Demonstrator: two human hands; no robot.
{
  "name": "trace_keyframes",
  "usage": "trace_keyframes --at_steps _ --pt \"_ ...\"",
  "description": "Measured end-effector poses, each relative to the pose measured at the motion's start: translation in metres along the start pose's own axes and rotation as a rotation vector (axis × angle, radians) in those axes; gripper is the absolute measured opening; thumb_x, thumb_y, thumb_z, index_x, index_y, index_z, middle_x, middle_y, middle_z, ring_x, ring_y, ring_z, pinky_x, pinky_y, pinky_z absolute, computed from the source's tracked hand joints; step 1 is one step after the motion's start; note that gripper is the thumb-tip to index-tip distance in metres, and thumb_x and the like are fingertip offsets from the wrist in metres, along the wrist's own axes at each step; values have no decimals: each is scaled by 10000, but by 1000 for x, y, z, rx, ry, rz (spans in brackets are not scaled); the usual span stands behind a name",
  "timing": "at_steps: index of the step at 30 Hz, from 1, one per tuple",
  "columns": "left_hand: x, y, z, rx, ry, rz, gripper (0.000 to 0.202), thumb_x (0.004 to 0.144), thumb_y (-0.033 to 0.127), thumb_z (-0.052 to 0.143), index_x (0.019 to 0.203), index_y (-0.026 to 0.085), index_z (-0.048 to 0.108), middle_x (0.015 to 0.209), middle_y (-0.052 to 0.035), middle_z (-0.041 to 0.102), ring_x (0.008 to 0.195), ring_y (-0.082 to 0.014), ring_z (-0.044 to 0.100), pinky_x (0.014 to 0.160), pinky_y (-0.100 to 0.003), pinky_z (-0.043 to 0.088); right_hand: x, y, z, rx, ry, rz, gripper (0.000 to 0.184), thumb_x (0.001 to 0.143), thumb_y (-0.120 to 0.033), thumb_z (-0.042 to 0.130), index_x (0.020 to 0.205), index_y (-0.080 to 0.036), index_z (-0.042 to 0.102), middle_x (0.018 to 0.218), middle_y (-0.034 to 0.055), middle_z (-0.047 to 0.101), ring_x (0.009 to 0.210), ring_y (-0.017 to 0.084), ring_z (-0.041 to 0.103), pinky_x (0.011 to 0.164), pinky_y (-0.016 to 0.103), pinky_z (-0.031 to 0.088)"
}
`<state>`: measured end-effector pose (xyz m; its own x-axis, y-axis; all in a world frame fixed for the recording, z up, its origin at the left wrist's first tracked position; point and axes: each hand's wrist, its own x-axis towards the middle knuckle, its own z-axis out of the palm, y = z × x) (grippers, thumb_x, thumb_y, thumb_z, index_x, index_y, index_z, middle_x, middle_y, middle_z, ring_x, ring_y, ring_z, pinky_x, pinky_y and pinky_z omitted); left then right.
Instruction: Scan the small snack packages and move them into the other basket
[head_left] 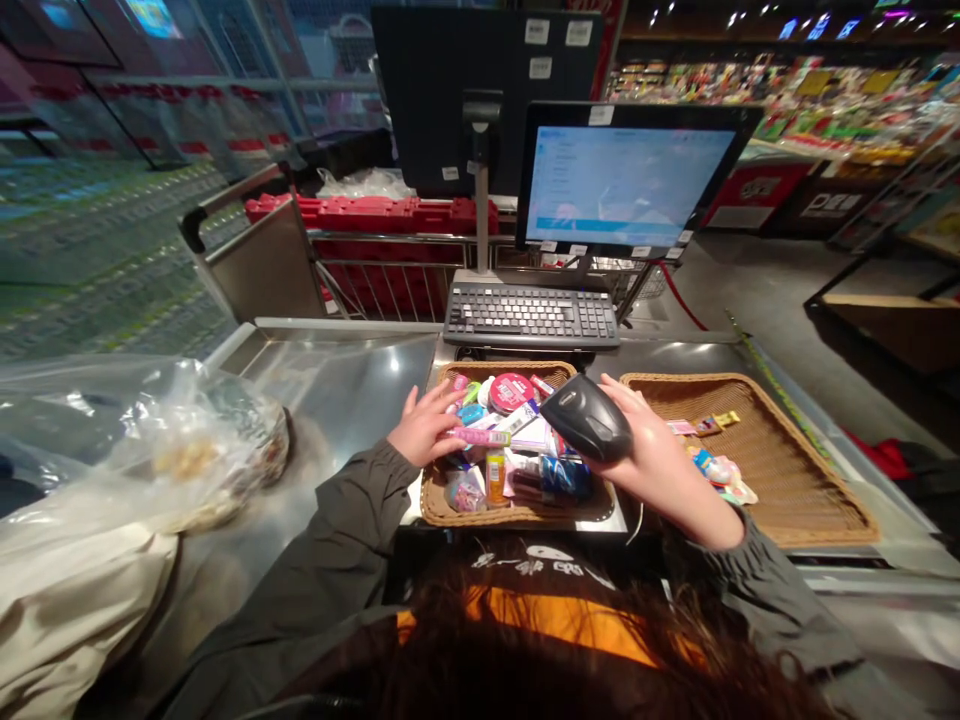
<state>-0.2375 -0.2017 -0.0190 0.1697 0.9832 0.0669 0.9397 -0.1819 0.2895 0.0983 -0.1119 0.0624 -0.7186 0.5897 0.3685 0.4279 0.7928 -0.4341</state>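
My right hand (649,440) is wrapped around a black handheld barcode scanner (589,418), held above the right side of a full wicker basket (461,516). My left hand (425,424) is over that basket's left edge. Its thumb and forefinger close on the end of a slim pink packet (478,436), while the other fingers spread out. A barcode shows on the packet's far end. Around it lie a round red tub (512,392), a small orange-yellow bottle (496,478), a dark blue pack (564,477) and several other small packages.
A second wicker basket (806,480) on the right holds a few small packets (724,474). Behind stand a keyboard (532,315), a lit monitor (626,185) and a dark screen back (427,100). A clear plastic bag (217,440) lies on the steel counter (352,380) at left.
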Motion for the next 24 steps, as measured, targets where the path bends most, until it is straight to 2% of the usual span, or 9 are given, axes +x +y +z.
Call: trace_keyframes --at_steps 5,9,12,15,18,20,24 --pt "-12 -2 7 -50 -175 10 249 823 448 725 1035 318 748 1584 -41 383 1507 -393 160 1125 -737 62 -2 -2 4 36 -8 11 453 737 -276 691 1184 -212 649 1345 151 604 1379 435 433 1086 680 382" --pt "-12 -1 10 -34 -313 21 282 759 401 793 1035 362 758 1589 -21 373 1506 -404 149 1122 -738 30 -3 -2 5 41 1 6 465 741 -278 689 1197 -205 643 1334 157 610 1381 432 433 1088 670 387" --pt "-7 2 13 -9 -357 64 312 728 364 816 1035 371 759 1582 -27 387 1506 -406 149 1115 -744 35 -4 -3 3 30 14 -19 494 739 -276 690 1222 -187 628 1316 169 617 1360 426 459 1085 650 408" --pt "-2 7 14 38 -304 93 341 733 246 795 1044 380 752 1577 -32 395 1508 -382 171 1128 -725 74 -6 -4 -1 9 20 -25 474 749 -277 686 1212 -191 633 1306 166 627 1333 418 492 1091 641 414" --pt "5 12 9 107 -219 98 335 758 129 719 1017 339 757 1564 -55 415 1503 -360 211 1143 -699 118 -10 -3 -5 0 14 9 491 766 -291 683 1247 -213 619 1328 150 622 1346 405 487 1099 634 410" --pt "11 16 1 128 -160 116 298 782 129 679 1014 301 751 1557 -71 423 1499 -358 225 1145 -700 125 -15 0 -10 -7 36 36 539 770 -315 697 1290 -217 594 1340 148 618 1358 406 475 1101 640 404" --pt "32 31 -21 126 -15 201 254 883 256 602 1112 248 711 1548 -119 427 1489 -353 257 1157 -690 132 -30 14 -29 -36 148 119 612 779 -350 715 1350 -216 540 1340 141 624 1319 390 524 1094 629 422"
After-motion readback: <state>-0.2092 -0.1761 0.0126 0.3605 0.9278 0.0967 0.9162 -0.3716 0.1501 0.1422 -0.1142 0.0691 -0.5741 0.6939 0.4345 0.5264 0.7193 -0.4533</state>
